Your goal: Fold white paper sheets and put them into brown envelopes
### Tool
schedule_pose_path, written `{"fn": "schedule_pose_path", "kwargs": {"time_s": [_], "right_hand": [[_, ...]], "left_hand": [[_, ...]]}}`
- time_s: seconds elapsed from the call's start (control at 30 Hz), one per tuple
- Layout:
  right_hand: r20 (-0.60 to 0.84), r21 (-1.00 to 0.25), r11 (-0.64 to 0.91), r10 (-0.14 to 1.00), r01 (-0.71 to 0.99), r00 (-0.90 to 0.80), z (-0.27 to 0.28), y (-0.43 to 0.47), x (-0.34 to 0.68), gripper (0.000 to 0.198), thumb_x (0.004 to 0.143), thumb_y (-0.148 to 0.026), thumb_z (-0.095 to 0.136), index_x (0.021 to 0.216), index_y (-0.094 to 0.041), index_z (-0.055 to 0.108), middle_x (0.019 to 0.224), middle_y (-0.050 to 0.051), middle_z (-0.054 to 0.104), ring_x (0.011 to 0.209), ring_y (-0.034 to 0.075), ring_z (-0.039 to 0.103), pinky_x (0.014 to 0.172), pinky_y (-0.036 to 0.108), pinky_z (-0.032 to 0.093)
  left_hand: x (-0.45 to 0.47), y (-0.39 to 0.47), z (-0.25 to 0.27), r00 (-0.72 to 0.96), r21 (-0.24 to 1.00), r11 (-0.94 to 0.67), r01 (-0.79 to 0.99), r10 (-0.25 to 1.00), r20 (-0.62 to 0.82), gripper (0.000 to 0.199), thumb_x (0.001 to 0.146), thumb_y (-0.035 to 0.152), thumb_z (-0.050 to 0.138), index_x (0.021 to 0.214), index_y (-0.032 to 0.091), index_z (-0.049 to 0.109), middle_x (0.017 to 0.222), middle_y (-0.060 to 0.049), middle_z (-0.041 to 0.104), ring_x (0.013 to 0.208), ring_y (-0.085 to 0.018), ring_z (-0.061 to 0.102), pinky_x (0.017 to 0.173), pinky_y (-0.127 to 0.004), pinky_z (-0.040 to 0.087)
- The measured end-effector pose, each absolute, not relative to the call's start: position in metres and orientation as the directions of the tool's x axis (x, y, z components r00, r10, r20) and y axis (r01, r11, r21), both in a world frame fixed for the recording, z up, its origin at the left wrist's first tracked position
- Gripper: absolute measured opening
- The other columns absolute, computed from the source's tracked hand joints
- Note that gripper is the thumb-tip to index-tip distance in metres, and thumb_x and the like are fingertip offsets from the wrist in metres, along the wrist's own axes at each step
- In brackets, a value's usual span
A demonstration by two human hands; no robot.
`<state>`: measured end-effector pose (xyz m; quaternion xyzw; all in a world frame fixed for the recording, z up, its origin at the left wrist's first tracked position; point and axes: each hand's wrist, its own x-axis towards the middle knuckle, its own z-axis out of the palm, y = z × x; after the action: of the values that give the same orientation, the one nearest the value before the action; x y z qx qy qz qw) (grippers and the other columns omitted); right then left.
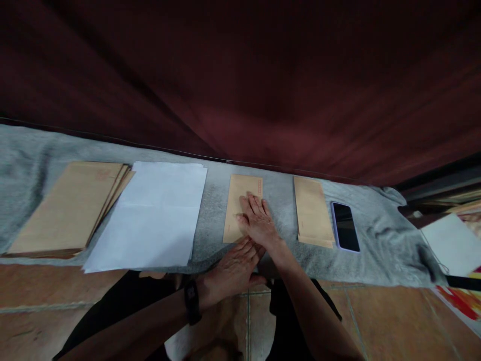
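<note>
Resting on env (236,203), R hand (258,221) has fingers slightly apart; L hand's (233,268) together; env prob. light, bendy, hold by edges

Envelope (233,208): brown paper, matt, smooth
White sheets (161,200): paper, matt
Phone (346,226): smooth, glossy screen
Tabletop cover (379,250): cloth, matt, wrinkled
Curtain (240,75): cloth
Floor (391,321): tile

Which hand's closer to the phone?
Right. The right hand lies on the middle envelope, left of the phone; the left hand is farther left and closer to the body.
</note>
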<state>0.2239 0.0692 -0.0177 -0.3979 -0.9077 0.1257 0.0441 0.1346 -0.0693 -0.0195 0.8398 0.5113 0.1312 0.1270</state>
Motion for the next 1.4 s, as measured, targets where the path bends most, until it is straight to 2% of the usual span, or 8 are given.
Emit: {"fn": "schedule_pose_path", "kwargs": {"time_s": [0.2,0.53,0.77,0.97,1.07,1.13,1.23,1.4], "right_hand": [[-0.013,-0.263,0.627,0.757,0.733,-0.653,-0.018,0.081,0.222,0.059,0.109,-0.044,0.040,0.164,-0.026,0.032,0.173,0.007,0.020,0.160,0.027,0.021,0.130,0.051,0.016],[0.029,-0.266,0.521,0.845,0.811,-0.533,-0.023,0.102,0.220,0.060,0.109,-0.043,0.036,0.164,-0.020,0.031,0.172,0.010,0.023,0.158,0.027,0.026,0.129,0.050,0.014],[0.036,-0.266,0.498,0.861,0.825,-0.508,-0.024,0.107,0.225,0.063,0.108,-0.043,0.033,0.164,-0.014,0.029,0.172,0.013,0.025,0.158,0.029,0.025,0.128,0.052,0.014],[0.129,-0.255,0.482,0.876,0.839,-0.464,-0.025,0.106,0.232,0.060,0.106,-0.039,0.037,0.158,-0.009,0.039,0.164,0.019,0.040,0.151,0.032,0.036,0.124,0.053,0.022],[0.136,-0.275,0.443,0.896,0.853,-0.422,-0.015,0.103,0.236,0.052,0.104,-0.034,0.041,0.149,-0.012,0.052,0.153,0.019,0.055,0.137,0.032,0.051,0.113,0.047,0.037],[0.097,-0.301,0.395,0.918,0.868,-0.384,-0.006,0.101,0.240,0.043,0.103,-0.030,0.042,0.138,-0.016,0.063,0.137,0.016,0.067,0.119,0.028,0.063,0.100,0.038,0.046],[0.013,-0.326,0.336,0.936,0.884,-0.351,0.005,0.098,0.245,0.035,0.104,-0.028,0.043,0.121,-0.021,0.072,0.113,0.011,0.076,0.095,0.022,0.071,0.082,0.029,0.048],[-0.066,-0.331,0.271,0.949,0.904,-0.308,0.009,0.096,0.251,0.030,0.103,-0.029,0.047,0.104,-0.021,0.077,0.096,0.011,0.080,0.087,0.022,0.074,0.072,0.028,0.047]], "left_hand": [[0.134,-0.069,-0.022,0.448,0.337,-0.456,0.824,0.888,0.106,0.086,0.096,0.065,0.055,0.158,0.009,0.035,0.163,-0.019,0.043,0.154,-0.029,0.037,0.128,-0.043,0.023],[0.132,-0.074,-0.016,0.478,0.377,-0.470,0.798,0.875,0.081,0.091,0.098,0.069,0.045,0.165,0.013,0.020,0.171,-0.016,0.027,0.159,-0.025,0.024,0.130,-0.040,0.018],[0.133,-0.077,-0.020,0.480,0.357,-0.479,0.802,0.872,0.094,0.092,0.097,0.068,0.050,0.164,0.012,0.020,0.171,-0.016,0.026,0.160,-0.025,0.021,0.130,-0.039,0.015],[0.132,-0.080,-0.017,0.484,0.317,-0.491,0.812,0.869,0.106,0.083,0.102,0.065,0.042,0.163,0.012,0.025,0.170,-0.015,0.029,0.159,-0.023,0.025,0.130,-0.038,0.016],[0.131,-0.080,-0.013,0.495,0.297,-0.508,0.809,0.860,0.124,0.079,0.103,0.063,0.039,0.163,0.013,0.027,0.169,-0.014,0.032,0.158,-0.022,0.027,0.130,-0.037,0.017],[0.130,-0.079,-0.011,0.501,0.281,-0.519,0.807,0.854,0.140,0.076,0.104,0.061,0.040,0.162,0.014,0.030,0.167,-0.013,0.037,0.157,-0.021,0.029,0.130,-0.037,0.019],[0.130,-0.074,-0.011,0.455,0.242,-0.476,0.846,0.879,0.141,0.068,0.106,0.056,0.040,0.159,0.014,0.037,0.164,-0.013,0.043,0.155,-0.024,0.036,0.129,-0.041,0.021],[0.130,-0.064,-0.014,0.373,0.151,-0.388,0.909,0.920,0.118,0.057,0.108,0.043,0.037,0.153,0.007,0.046,0.161,-0.017,0.046,0.151,-0.027,0.042,0.127,-0.044,0.025]]}}
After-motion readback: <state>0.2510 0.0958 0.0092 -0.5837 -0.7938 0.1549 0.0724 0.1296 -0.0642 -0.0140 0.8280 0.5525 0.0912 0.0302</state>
